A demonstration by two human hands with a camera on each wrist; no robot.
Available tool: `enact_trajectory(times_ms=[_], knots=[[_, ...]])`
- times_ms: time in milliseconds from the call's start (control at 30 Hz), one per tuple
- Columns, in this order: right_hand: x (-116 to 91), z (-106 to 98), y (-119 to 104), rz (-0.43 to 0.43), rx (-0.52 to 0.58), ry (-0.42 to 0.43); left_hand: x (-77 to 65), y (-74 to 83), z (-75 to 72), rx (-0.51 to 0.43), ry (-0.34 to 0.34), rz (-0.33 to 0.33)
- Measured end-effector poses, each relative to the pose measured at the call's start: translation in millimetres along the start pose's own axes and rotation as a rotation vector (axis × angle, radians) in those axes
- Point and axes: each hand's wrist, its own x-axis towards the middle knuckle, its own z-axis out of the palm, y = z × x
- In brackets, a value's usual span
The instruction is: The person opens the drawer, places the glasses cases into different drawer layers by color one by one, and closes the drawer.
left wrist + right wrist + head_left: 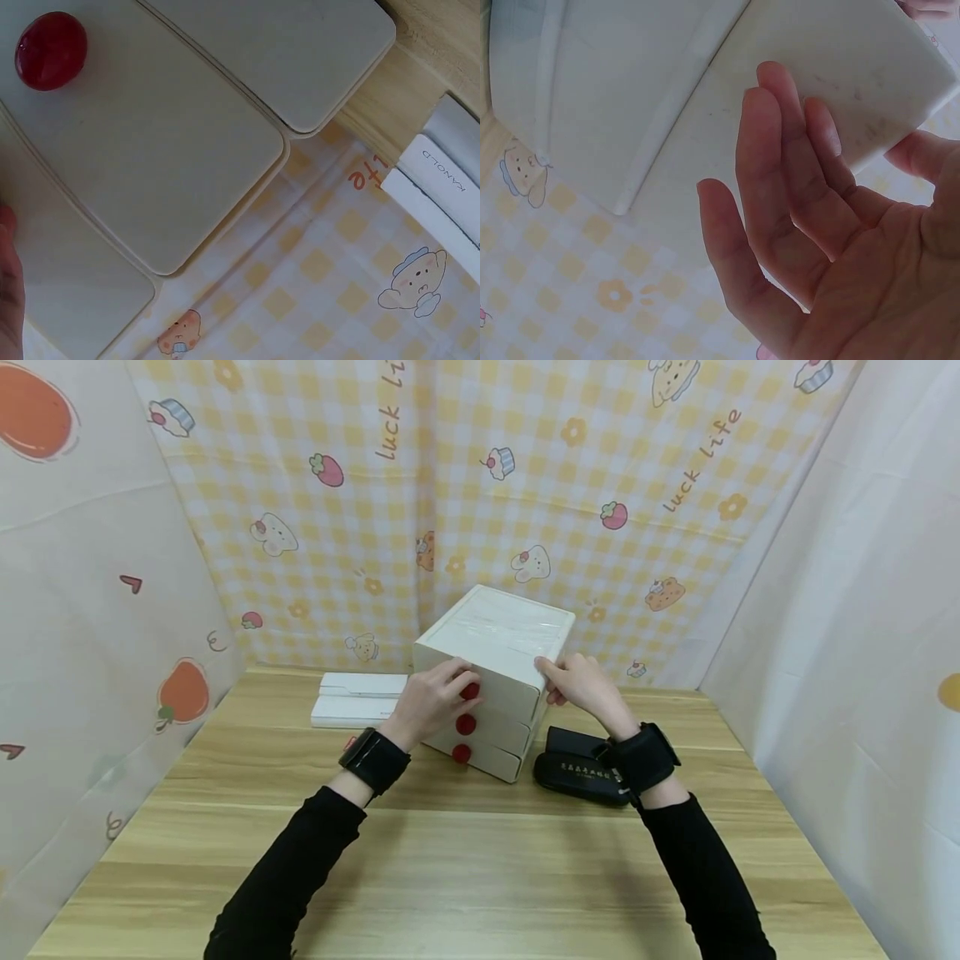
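A cream drawer cabinet (498, 627) stands on the table, with red round knobs on its drawer fronts. My left hand (429, 703) is at the top drawer, its fingers and thumb around the upper red knob (470, 691). Only a sliver of that hand (9, 292) enters the left wrist view, where another red knob (52, 50) is uncovered. At the cabinet's upper right edge, my right hand (588, 687) rests its thumb near the top. Its slightly bent fingers lie along the side wall (682, 217), as the right wrist view shows. All drawers look closed.
Left of the cabinet lies a white box (352, 712). On the right, under my right wrist, is a black case (577, 777) with gold lettering, with another dark item (573, 742) behind it. A patterned cloth (420, 510) hangs behind the wooden table (480, 877).
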Motion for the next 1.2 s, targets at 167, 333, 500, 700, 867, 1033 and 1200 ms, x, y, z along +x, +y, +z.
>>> enact_trajectory(times_ms=[167, 333, 500, 700, 867, 1033, 1200], knots=[[0.3, -0.4, -0.5, -0.004, 0.010, 0.009, -1.3, 0.3, 5.3, -0.018, 0.069, -0.008], [0.9, -0.2, 0.0, -0.009, 0.012, 0.018, -5.9, 4.2, 11.2, -0.038, 0.117, -0.065], [1.4, 1.7, 1.9, -0.011, 0.018, 0.005, -15.4, 11.7, 15.9, -0.031, 0.074, -0.188], [2.0, 2.8, 3.6, -0.006, 0.036, 0.000, -30.5, 21.1, 18.8, -0.145, 0.001, -0.398], [1.8, 1.7, 3.6, -0.013, 0.040, 0.000, -45.3, 26.9, 23.4, -0.128, -0.104, -0.497], [1.6, 0.7, 2.9, -0.017, 0.037, 0.001, -52.0, 34.1, 26.0, -0.018, -0.176, -0.488], [2.2, 1.0, 1.8, -0.026, 0.041, 0.000, -53.7, 39.5, 27.4, -0.018, -0.179, -0.506]])
